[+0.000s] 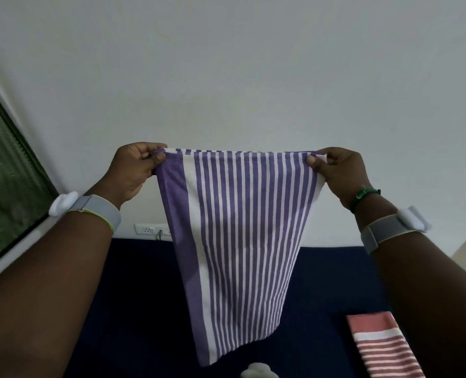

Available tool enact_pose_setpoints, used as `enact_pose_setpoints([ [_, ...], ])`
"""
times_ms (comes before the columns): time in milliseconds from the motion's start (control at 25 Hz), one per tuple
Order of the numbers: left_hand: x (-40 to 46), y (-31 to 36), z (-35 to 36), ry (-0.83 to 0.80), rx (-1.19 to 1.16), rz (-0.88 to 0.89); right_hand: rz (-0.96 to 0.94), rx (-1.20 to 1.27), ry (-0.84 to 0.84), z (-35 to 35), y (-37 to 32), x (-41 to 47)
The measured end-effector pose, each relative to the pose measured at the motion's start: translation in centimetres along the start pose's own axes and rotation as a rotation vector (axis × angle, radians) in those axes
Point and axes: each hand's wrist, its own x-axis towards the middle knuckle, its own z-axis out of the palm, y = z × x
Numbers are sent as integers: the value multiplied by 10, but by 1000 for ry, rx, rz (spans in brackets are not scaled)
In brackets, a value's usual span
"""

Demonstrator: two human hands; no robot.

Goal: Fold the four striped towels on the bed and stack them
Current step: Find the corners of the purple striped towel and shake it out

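A purple-and-white striped towel [237, 241] hangs in the air in front of me, stretched along its top edge. My left hand [133, 170] pinches its top left corner and my right hand [338, 173] pinches its top right corner. The towel's lower end dangles over the dark blue bed [133, 309]. A folded red-and-white striped towel [382, 347] lies flat on the bed at the lower right, partly behind my right forearm. No other towels show in this view.
A white wall fills the background, with a socket strip [152, 229] just above the bed's far edge. A window with a green screen [5, 181] is on the left. A small pale object [256, 371] sits at the bottom edge.
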Motion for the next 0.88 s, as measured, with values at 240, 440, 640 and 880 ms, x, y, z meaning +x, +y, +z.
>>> enact_pose_setpoints([
  [240, 2, -1, 3, 75, 93, -24, 38, -70, -114, -1, -9, 4],
  [440, -5, 7, 12, 40, -33, -122, 158, 14, -97, 5, -11, 3],
  [640, -8, 5, 17, 38, -198, -171, 248, 267, -85, 13, -12, -1],
  [880, -7, 3, 11, 16, -194, -188, 255, 248, -142, 12, -12, -2],
])
